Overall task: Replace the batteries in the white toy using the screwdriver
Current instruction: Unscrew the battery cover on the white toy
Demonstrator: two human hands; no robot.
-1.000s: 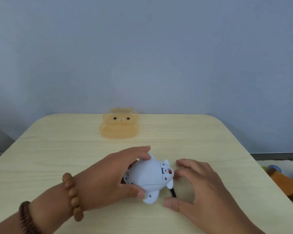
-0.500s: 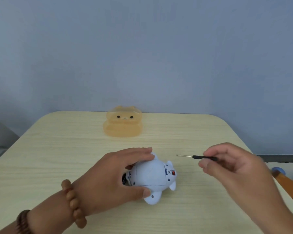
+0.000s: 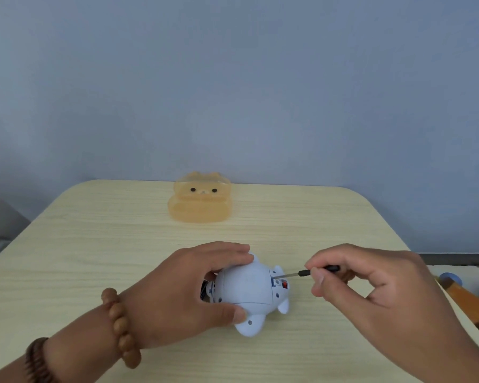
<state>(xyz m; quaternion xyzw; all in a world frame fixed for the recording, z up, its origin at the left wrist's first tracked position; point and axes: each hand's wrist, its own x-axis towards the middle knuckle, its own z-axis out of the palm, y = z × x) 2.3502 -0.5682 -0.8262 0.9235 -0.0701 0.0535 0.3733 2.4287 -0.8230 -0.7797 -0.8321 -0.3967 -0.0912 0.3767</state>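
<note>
The white toy (image 3: pixel 249 288) lies near the front of the pale wood-grain table (image 3: pixel 94 244), gripped by the left hand (image 3: pixel 177 294). The right hand (image 3: pixel 371 288) pinches the screwdriver (image 3: pixel 302 273), its tip touching the toy beside a red switch (image 3: pixel 284 285). A translucent orange bear-faced box (image 3: pixel 199 205) sits further back, before a blue-grey wall (image 3: pixel 233 92).

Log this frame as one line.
left hand: grips toy on table | right hand: pinches screwdriver | tip: at toy, beside red switch
</note>
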